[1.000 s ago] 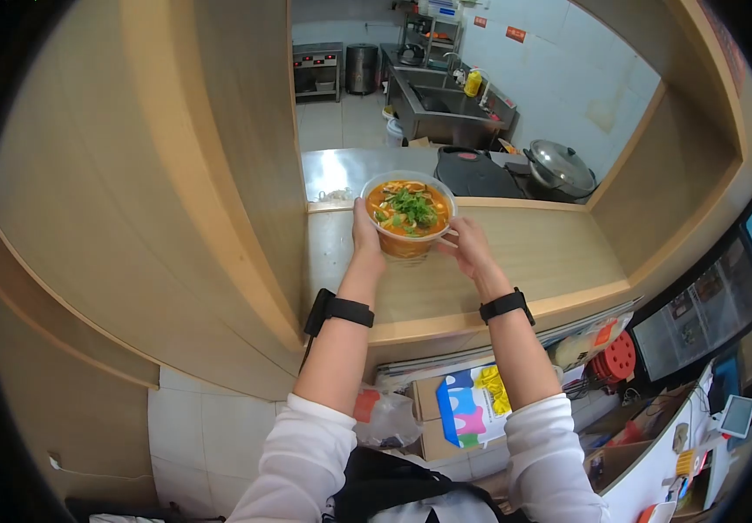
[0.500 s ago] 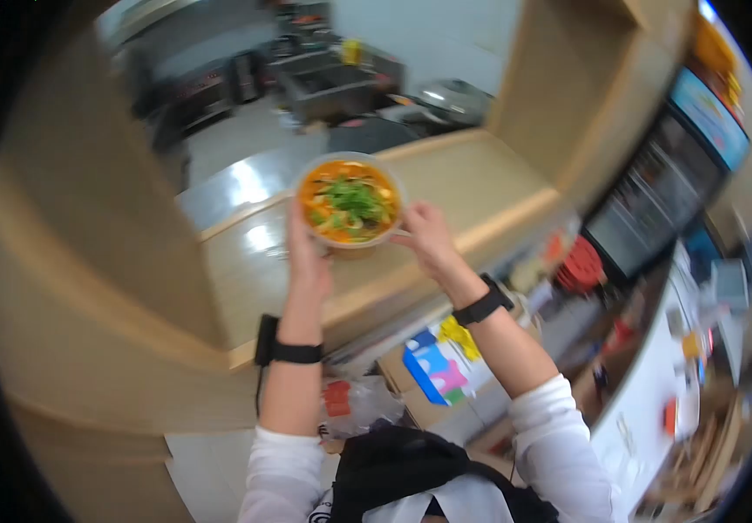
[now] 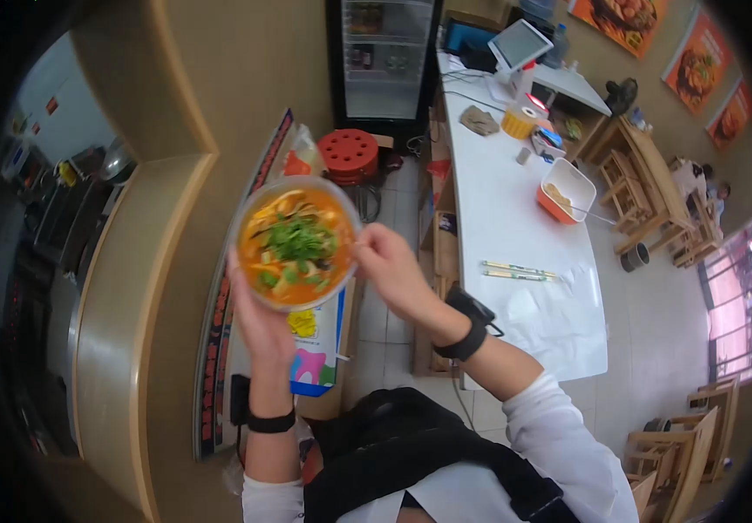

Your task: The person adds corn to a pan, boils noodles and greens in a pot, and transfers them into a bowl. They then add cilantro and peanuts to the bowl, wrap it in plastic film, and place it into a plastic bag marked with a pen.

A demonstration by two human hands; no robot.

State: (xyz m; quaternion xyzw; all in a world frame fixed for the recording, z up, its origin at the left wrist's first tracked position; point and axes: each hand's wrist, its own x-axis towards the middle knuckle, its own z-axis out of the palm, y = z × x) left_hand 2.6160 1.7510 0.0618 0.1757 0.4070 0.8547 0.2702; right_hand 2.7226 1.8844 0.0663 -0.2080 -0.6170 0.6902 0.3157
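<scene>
Bowl [image 3: 296, 244] between left hand [image 3: 260, 321] and right hand [image 3: 391, 272] — counter [image 3: 502, 205] to the right

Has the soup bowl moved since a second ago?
Yes. The soup bowl, then over the wooden ledge, is now off it to the right, toward the white counter.

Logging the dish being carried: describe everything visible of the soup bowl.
The soup bowl is round, pale and translucent, plastic by its look, nearly full of orange-red broth with pale strips and chopped green herbs heaped in the middle. It is held level in the air: the left hand cups its near side, the right hand grips its right rim.
</scene>
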